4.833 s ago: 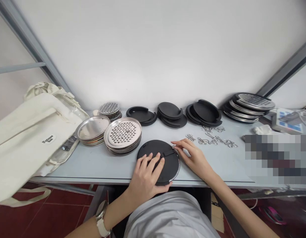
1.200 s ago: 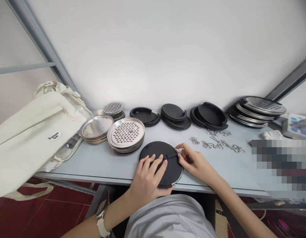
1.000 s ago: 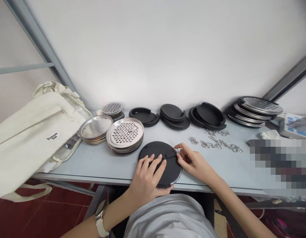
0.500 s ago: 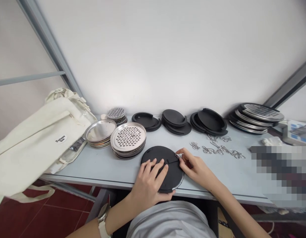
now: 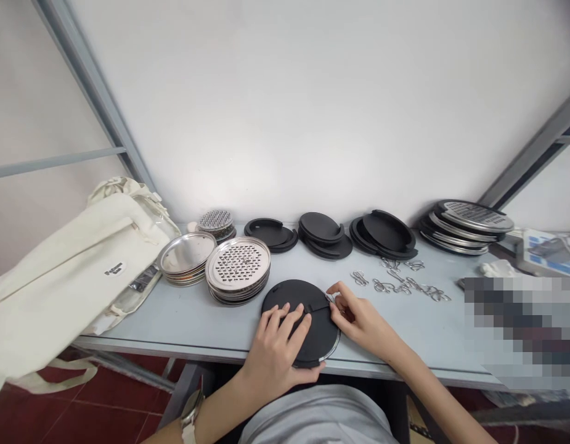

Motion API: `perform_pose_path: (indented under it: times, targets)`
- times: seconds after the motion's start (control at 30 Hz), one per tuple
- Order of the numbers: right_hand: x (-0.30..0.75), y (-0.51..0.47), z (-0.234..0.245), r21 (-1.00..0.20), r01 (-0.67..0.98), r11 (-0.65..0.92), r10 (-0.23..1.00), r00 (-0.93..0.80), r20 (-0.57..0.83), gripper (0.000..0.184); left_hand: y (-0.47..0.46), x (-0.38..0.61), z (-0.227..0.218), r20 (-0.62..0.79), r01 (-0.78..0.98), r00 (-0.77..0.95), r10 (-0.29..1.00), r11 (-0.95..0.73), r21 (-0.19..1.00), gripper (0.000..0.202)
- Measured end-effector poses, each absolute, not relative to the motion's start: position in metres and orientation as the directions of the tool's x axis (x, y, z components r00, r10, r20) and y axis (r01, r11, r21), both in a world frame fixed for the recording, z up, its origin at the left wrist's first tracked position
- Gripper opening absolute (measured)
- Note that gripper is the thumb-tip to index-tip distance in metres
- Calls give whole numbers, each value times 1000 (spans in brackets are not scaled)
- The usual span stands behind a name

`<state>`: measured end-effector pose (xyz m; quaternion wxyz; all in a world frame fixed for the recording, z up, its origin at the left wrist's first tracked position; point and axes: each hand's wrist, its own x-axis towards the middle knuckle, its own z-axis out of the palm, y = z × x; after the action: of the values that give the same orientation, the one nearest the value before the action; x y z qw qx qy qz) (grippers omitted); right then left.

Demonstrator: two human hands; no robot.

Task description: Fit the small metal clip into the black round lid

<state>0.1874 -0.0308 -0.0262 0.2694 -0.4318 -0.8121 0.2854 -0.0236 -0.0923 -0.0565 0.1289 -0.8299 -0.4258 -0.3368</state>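
Note:
A round black plastic holder point(image 5: 319, 336) lies at the table's front edge, a strip of silver rim showing at its lower right. Across its top spread the fingers of my left hand point(image 5: 276, 348), while the thumb grips its near edge. My right hand point(image 5: 361, 317) is closed in a pinch at the holder's right edge. Between thumb and forefinger is a small metal wire clip point(image 5: 329, 297), partly hidden by the fingertips, touching the end of a straight slot in the holder. Several loose wire clips point(image 5: 398, 285) are scattered to the right, beyond that hand.
Round grater plates point(image 5: 238, 262) and plain metal discs point(image 5: 187, 253) are stacked at left. Black plastic holders point(image 5: 321, 228) line the back. A stack of grater plates in black holders point(image 5: 474, 216) stands at right. A cream bag point(image 5: 81, 265) leans over the left end.
The view has shifted slightly. My left hand stays on the black holder, and my right fingers have moved slightly around the wire clip at its edge.

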Motion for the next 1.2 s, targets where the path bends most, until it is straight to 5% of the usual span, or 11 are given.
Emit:
perform_pose_path:
  times: [1.2]
  targets:
    - [188,-29,-33,-548,630,550,832,-468,298,8,-92,-23,-54,677,808,436,592,-590,-4,57]
